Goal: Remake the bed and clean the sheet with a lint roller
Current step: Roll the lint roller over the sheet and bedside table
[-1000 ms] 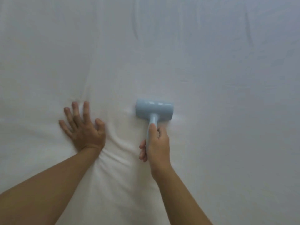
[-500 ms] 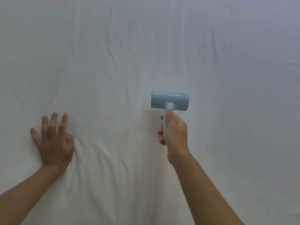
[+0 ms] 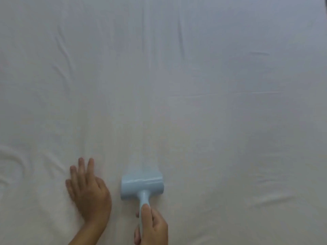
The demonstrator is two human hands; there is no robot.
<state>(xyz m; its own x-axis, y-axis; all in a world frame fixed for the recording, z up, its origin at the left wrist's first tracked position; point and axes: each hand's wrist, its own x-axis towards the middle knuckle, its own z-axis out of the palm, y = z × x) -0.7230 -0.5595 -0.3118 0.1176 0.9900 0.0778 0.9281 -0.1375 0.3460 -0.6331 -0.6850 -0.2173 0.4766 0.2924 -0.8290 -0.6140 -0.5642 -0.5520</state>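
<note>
Gripping the slim handle of a pale blue lint roller (image 3: 142, 189), a person's right hand (image 3: 154, 227) works at the lower centre of the head view, thumb laid along the top of the handle and the other fingers (image 3: 137, 234) curled round it from beneath. One roller, two bare hands and one white sheet (image 3: 230, 112) make up the whole scene. The roller is T-shaped: a short, broad, glossy barrel set crosswise on a narrow stem of the same pale blue, with a band of light reflected along the barrel's upper face. Its head lies on the sheet, just right of the left hand (image 3: 88, 195) and apart from it by a narrow strip of cloth; a faint blur smears upward from the barrel, so its far edge is hard to make out. The left hand lies palm down on the sheet, its fingers straight and only slightly spread, pointing away from the person, the thumb tucked toward the roller side. The sheet fills the view from edge to edge, mostly smooth, marked by several long shallow creases running toward the far side, a few fine horizontal lines at the right, and softer, deeper folds bunched at the lower left beside the flat hand. Both forearms leave the view at the bottom edge.
</note>
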